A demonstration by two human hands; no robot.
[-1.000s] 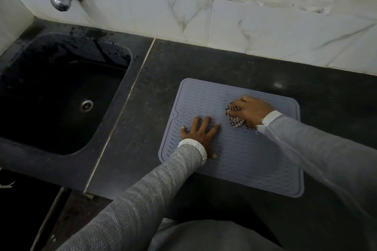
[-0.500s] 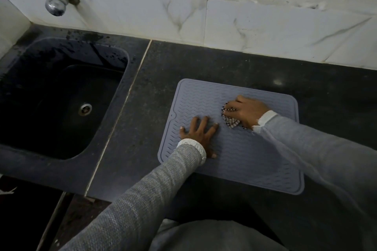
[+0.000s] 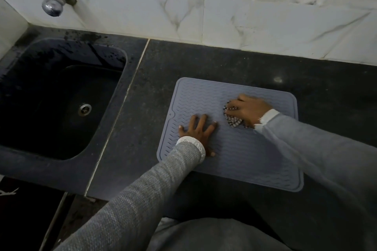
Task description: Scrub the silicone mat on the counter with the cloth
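Far left: curved metal tap [image 3: 51, 5] on the marble wall [image 3: 265, 28], spout over a dark sink [image 3: 18, 146] with a round metal drain [image 3: 84, 109] in its floor. Water spots on the sink's back rim. Pale seam between the sink unit and the dark worktop [image 3: 204, 61] just to its right.

Centre: grey silicone mat [image 3: 255, 161], ribbed with a zigzag pattern and a raised border, flat on the worktop, near the front edge and well apart from the wall. Left edge of the mat close to the seam but not touching.

On the mat's left half: left hand [image 3: 199, 130], palm down, fingers [image 3: 204, 121] straight and spread, pressing flat on the surface, gripping nothing. Grey knit sleeve [image 3: 142, 199] with a white cuff running back toward the bottom of the view.

Just right of that hand, on the mat's upper middle: checked cloth [image 3: 233, 121], bunched up, touching the mat. Right hand [image 3: 250, 110] on top of the cloth, fingers curled round it and gripping it, slightly blurred. Part of the cloth hidden under the palm. Second grey sleeve [image 3: 316, 153] crossing the mat's right side to the frame edge.

Small bright glint on the worktop beyond the mat's far right corner.
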